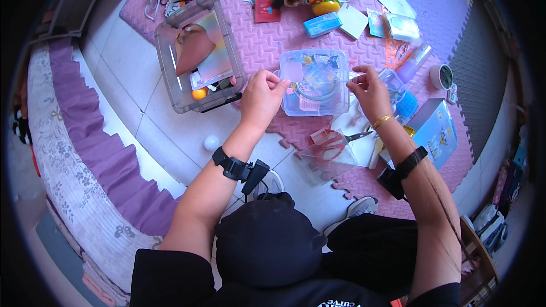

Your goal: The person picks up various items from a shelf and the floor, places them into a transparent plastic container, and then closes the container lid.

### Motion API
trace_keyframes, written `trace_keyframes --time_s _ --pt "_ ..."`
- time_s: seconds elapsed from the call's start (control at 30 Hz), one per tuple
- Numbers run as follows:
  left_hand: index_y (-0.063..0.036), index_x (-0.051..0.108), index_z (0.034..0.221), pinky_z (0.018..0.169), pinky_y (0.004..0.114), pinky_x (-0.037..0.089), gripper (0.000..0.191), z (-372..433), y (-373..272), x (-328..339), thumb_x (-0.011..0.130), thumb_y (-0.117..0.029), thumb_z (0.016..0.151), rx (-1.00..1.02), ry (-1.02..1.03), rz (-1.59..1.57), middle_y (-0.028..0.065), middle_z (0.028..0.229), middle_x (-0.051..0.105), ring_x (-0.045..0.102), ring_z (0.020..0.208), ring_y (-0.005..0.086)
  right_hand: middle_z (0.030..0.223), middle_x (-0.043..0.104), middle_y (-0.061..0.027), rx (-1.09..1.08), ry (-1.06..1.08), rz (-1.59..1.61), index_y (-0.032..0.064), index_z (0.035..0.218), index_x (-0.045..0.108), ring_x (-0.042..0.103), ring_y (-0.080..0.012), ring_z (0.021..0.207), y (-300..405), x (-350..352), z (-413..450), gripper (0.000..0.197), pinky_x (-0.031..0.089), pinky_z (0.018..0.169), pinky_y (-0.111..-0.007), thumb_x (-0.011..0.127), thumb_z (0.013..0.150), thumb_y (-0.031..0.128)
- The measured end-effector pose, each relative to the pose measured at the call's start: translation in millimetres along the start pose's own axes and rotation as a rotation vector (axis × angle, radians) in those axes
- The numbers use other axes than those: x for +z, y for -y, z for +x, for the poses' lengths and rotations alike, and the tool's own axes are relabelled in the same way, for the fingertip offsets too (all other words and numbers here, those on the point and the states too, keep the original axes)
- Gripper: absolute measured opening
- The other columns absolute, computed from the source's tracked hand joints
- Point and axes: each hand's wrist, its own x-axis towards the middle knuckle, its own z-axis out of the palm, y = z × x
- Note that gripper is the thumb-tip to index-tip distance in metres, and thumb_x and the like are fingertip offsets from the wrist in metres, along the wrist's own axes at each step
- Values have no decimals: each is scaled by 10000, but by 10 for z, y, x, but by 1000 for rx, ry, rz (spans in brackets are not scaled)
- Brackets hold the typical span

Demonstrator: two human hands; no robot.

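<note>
A clear plastic box point(315, 108) lies before me on the foam mat, with a pale blue-grey curved handle point(316, 97) and small pink and yellow items showing inside or through it. My left hand point(263, 94) is at the box's left side, thumb and index finger pinched together. At its right side my right hand point(369, 91) has thumb and index finger close together, other fingers bent. A faint thin line runs across the box between my fingertips; whether I hold it or the box's edge cannot be told.
To the left stands a grey translucent bin point(164, 72) holding a brown item and an orange ball. Scissors point(358, 136) lie near a clear case point(328, 157). A toy hamburger point(324, 2), a blue packet point(322, 24), a purple bottle point(414, 63) and a tape roll point(441, 76) are around. A white ball point(211, 143) rests on the tiles.
</note>
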Motion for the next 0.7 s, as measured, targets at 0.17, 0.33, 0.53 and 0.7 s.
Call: trace_keyframes --time_s 0.17,0.33,0.53,0.7 --pt "-18 649 851 670 388 516 344 13 108 0 769 -340 829 37 -99 60 114 815 695 664 731 264 854 714 -72 -107 -88 17 29 1156 627 691 -181 777 -111 7 9 378 541 713 -309 783 825 125" --pt "-17 658 835 636 383 509 324 -12 -30 -33 761 -323 840 -47 36 -33 119 735 695 667 671 274 867 744 -109 65 -5 -59 14 1090 670 711 -201 776 -66 -33 11 345 543 721 -310 799 809 167" --pt "-17 650 810 615 387 496 282 0 -67 -29 749 -278 850 8 16 6 126 709 680 657 654 278 878 723 -58 61 31 -39 -18 1064 651 648 -96 744 -130 -23 41 261 522 623 -253 758 867 116" --pt "-17 645 797 611 396 492 279 32 -66 -38 757 -268 843 7 42 25 132 704 676 651 645 284 861 706 -52 73 37 -43 -16 1048 648 643 -99 738 -141 -24 68 249 534 612 -254 761 862 106"
